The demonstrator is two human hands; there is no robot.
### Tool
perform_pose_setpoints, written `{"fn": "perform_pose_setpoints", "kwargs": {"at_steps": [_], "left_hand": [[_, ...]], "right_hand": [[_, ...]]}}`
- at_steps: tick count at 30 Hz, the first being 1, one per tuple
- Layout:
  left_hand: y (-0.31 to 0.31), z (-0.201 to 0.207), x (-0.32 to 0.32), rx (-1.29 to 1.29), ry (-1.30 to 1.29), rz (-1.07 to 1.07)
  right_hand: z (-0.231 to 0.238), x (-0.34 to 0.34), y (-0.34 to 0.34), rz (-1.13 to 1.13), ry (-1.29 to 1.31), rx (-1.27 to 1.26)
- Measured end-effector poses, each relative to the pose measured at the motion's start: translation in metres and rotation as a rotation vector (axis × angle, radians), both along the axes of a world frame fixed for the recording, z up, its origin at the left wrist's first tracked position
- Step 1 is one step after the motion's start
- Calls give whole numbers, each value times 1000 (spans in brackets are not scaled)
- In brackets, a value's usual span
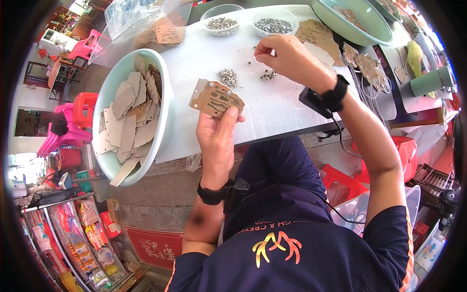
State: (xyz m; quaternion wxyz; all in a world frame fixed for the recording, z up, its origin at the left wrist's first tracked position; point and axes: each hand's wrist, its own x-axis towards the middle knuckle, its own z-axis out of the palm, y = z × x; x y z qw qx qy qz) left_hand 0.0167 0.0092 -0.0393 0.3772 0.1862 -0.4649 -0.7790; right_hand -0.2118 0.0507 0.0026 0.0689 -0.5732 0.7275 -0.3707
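Observation:
My left hand grips a brown printed cardboard card, thumb on its front, with round metal snap buttons along its upper edge. Above the table, my right hand is bent with thumb and forefinger pinched together; whatever lies between the fingertips is too small to make out. Just below it is a small heap of metal snap pieces, and another silvery heap lies behind the card. A few loose pieces sit near my right fingertips.
On the left, a pale green basin holds many cardboard pieces. Two clear tubs of metal parts stand at the back of the white-covered table. Stacked cards and another green basin are at the far right, near cables and a green cup.

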Motion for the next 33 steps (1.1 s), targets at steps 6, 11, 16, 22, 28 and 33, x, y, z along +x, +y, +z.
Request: {"fn": "perform_pose_setpoints", "kwargs": {"at_steps": [6,11,16,22,28,33], "left_hand": [[0,0,3,-28,-12,-16],[0,4,1,-6,-7,-17],[-2,2,0,20,2,2],[-3,1,-1,65,8,1],[4,8,-4,104,-24,82],[11,13,-10,33,-72,124]], "right_hand": [[-14,-2,-27,63,282,147],[-13,-1,-37,75,417,276],[-18,8,-36,81,734,177],[-8,3,-25,133,548,-70],[5,58,34,142,-371,-2],[-14,88,53,34,-706,-62]]}}
